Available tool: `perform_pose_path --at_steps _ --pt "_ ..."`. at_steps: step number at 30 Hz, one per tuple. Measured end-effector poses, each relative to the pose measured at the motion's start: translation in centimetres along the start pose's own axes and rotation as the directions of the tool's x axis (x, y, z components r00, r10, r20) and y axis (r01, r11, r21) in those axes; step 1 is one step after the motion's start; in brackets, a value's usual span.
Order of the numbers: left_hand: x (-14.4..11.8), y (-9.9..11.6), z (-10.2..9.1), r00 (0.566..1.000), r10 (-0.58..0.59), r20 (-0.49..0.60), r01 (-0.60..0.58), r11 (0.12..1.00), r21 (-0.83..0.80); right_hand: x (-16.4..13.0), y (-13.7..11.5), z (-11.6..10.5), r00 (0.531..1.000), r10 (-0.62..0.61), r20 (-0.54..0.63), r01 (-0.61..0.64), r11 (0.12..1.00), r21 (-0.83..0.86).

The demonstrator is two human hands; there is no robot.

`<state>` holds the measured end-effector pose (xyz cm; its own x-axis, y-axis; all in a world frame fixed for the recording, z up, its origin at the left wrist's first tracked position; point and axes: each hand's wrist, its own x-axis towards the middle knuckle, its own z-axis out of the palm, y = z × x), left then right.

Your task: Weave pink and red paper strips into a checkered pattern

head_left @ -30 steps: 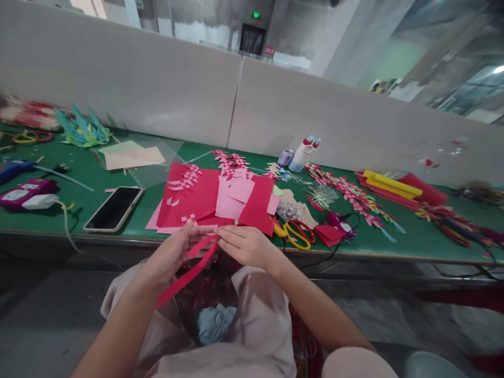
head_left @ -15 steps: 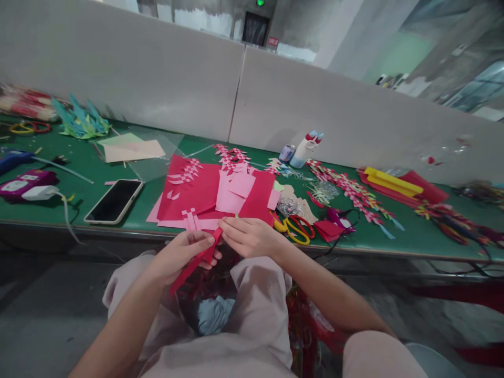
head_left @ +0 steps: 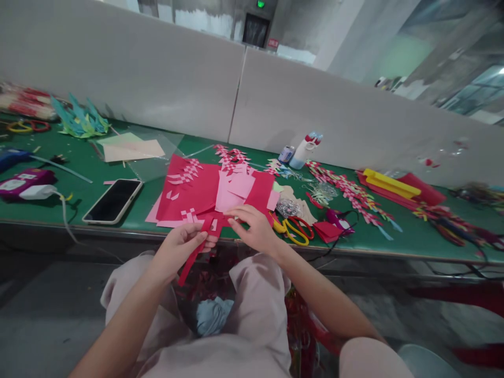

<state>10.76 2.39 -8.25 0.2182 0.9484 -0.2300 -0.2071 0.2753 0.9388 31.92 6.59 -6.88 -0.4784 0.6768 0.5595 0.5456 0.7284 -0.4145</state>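
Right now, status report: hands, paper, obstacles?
Left hand pinching red paper strip. Right hand open at paper pile. Scissors beside right hand.

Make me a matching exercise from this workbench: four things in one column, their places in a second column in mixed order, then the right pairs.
Things:
1. red paper strip
2. phone
3. scissors
4. white bottle

Places:
A. lying at the back of the green table, by the grey partition
B. flat and face up, left of the red and pink sheets
C. pinched in the left hand at the table's front edge
D. just right of the right hand, yellow and red handles towards the table's front edge

Pairs: 1-C, 2-B, 3-D, 4-A
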Motion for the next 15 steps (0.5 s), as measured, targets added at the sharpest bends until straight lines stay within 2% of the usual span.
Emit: perform_pose_path --at_steps 2,4,7,10,15 --pt "0.1 0.0 0.2 1.0 0.01 0.028 -0.01 1.0 0.014 0.4 -0.5 0.9 0.983 0.177 0.045 -0.182 0.972 0.146" --pt "0.2 0.0 0.4 0.998 0.017 0.061 -0.019 1.0 0.025 1.0 -1.1 1.6 0.957 0.261 0.125 -0.284 0.928 0.242" --pt "0.2 0.2 0.6 0.995 0.03 0.095 -0.033 0.999 0.031 1.8 -1.7 2.0 0.932 0.291 0.214 -0.349 0.879 0.325" --pt "0.0 0.5 0.7 0.995 0.034 0.092 -0.036 0.999 0.018 2.4 -1.7 1.9 0.914 0.348 0.209 -0.405 0.807 0.43" --pt "-0.7 0.6 0.5 0.996 -0.036 0.087 0.038 0.999 -0.022 3.1 -1.4 1.4 0.811 0.55 0.199 -0.539 0.573 0.618"
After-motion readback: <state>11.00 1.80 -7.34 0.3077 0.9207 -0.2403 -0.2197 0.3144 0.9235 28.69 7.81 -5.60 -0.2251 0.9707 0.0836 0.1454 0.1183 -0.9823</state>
